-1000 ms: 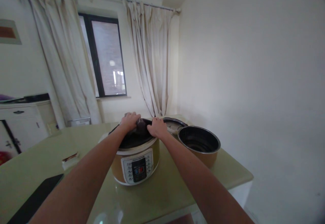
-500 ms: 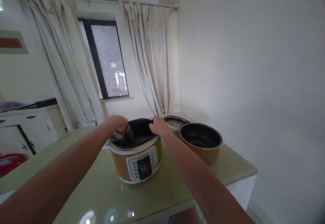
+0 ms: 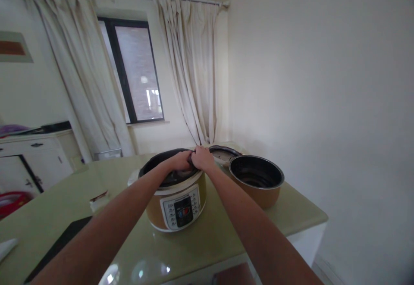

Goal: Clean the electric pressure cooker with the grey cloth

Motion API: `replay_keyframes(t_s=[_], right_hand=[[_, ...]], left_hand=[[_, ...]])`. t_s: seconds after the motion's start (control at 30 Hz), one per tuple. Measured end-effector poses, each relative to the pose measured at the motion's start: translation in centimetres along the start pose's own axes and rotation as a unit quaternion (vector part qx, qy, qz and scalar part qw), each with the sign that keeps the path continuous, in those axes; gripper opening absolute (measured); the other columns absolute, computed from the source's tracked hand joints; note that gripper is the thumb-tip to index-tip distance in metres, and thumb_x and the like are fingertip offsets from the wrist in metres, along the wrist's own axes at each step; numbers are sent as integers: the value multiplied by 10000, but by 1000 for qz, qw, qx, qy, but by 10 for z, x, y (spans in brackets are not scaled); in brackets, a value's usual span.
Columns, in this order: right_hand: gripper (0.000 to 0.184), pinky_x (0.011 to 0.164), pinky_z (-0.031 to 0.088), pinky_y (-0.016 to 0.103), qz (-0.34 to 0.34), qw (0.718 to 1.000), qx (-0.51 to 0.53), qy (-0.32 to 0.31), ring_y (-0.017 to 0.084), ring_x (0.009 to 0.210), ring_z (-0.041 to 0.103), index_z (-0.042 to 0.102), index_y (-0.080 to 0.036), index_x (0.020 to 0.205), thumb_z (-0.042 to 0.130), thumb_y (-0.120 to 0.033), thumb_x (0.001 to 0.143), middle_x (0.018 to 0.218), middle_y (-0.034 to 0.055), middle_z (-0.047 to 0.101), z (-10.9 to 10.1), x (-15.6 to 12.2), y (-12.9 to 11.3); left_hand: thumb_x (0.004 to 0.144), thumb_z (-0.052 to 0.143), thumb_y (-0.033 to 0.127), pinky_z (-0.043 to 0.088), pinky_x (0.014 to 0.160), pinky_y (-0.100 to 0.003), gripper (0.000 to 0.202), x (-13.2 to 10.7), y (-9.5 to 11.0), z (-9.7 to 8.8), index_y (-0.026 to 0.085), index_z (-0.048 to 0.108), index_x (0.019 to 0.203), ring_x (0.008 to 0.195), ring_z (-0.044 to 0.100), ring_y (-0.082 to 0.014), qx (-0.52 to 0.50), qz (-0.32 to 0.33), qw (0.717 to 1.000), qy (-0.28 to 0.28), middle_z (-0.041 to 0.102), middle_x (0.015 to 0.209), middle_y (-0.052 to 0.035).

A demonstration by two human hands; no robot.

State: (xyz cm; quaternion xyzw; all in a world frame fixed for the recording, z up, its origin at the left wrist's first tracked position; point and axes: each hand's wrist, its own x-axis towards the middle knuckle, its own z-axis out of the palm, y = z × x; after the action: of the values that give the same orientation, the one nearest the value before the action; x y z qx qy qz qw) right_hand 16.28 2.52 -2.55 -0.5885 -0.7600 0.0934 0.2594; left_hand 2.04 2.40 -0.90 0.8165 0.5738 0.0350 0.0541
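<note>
A gold and white electric cooker [image 3: 176, 216] with a button panel stands on the table, its dark inside uncovered. My left hand [image 3: 180, 161] reaches into the cooker at the right side of its opening, closed on a greyish cloth [image 3: 190, 160], mostly covered by the fingers. Beside it, my right hand [image 3: 202, 158] grips the cooker's right rim with fingers curled over the edge. Just right of the cooker sits a gold inner pot [image 3: 270, 196] with a dark interior. The round lid [image 3: 223, 153] lies behind that pot, partly hidden.
The pale green table [image 3: 207, 242] ends in a corner near the wall on the right. At the left lie a black flat item [image 3: 64, 242] and a small white packet [image 3: 98, 201]. A red basin [image 3: 14, 201] stands beyond the table's left side.
My left hand has moved with the cloth from the left side of the cooker's opening across to the right, close to my right hand. The right hand stays on the rim.
</note>
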Motion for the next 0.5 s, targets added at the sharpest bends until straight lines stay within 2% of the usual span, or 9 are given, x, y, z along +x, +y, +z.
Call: replay_keyframes(t_s=[0.07,0.13,0.2,0.3,0.37,0.5], right_hand=[[420,1052,499,491,-2,1000,6,-2,338,1366,574,673,-185,1281,366,-337,1039,1449,159,658,0,0,1],[426,1053,499,485,-6,1000,4,-7,336,1360,578,674,-179,1281,362,-337,1038,1448,162,660,0,1,1],[419,1059,496,470,-11,1000,-5,-8,331,1362,576,671,-174,1293,389,-333,1027,1447,164,661,1,1,2],[424,1063,495,464,-12,1000,-13,-6,336,1367,570,666,-164,1310,417,-339,1015,1447,173,659,1,2,2],[428,1066,494,466,-12,1000,-10,-5,339,1364,571,666,-158,1310,416,-338,1014,1445,173,659,1,2,2],[428,1077,486,476,-12,1000,0,-5,340,1363,569,674,-158,1299,407,-329,1012,1440,169,663,1,1,2]], left_hand=[[867,667,251,558,1017,-446,480,12,1,6,127,577,1322,1218,703,-362,35,-47,998,34,707,1327,-228],[909,594,218,527,1039,-542,515,16,-5,8,105,502,1403,1280,657,-415,67,-83,993,59,647,1379,-288],[923,528,162,488,1072,-596,546,12,-15,7,115,456,1462,1352,598,-426,92,-103,988,71,593,1440,-294],[916,527,142,454,1116,-599,597,-2,-35,3,174,463,1509,1418,542,-411,111,-112,985,63,552,1511,-261],[892,624,217,465,1116,-576,563,-11,-46,2,210,559,1451,1391,571,-410,109,-118,986,41,606,1472,-240],[662,879,395,561,999,-483,461,-14,-58,3,222,772,1077,1168,715,-411,74,-126,989,-13,782,1105,-194]])
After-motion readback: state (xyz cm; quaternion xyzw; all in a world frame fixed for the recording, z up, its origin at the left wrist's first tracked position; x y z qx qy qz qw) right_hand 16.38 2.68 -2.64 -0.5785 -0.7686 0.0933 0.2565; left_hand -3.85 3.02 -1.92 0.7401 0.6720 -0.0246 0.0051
